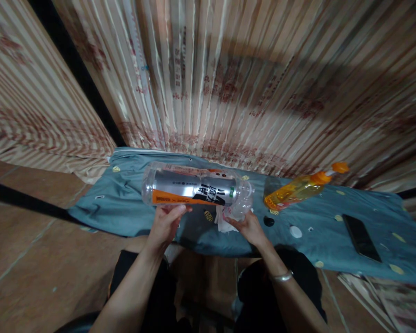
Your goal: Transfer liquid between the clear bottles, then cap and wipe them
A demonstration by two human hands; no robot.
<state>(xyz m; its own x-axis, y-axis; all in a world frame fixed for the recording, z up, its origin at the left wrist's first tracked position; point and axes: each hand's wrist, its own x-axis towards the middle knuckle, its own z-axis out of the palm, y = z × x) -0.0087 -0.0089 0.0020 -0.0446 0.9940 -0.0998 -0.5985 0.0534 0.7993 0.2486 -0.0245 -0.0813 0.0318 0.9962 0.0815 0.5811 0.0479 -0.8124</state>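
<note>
I hold a large clear plastic bottle [194, 188] sideways above a blue-green cloth [125, 203]. It has a silver, orange and black label. My left hand [166, 224] grips it from below near the label's middle. My right hand [247, 226] is closed on a crumpled white tissue [225, 217] pressed against the bottle's neck end. A silver bangle [282, 276] sits on my right wrist.
An orange bottle with an orange cap [303, 187] lies on the cloth to the right. A black cap [269, 221] and a white cap [296, 231] lie near it. A black phone [361, 237] rests further right. Striped curtains hang behind; tiled floor lies left.
</note>
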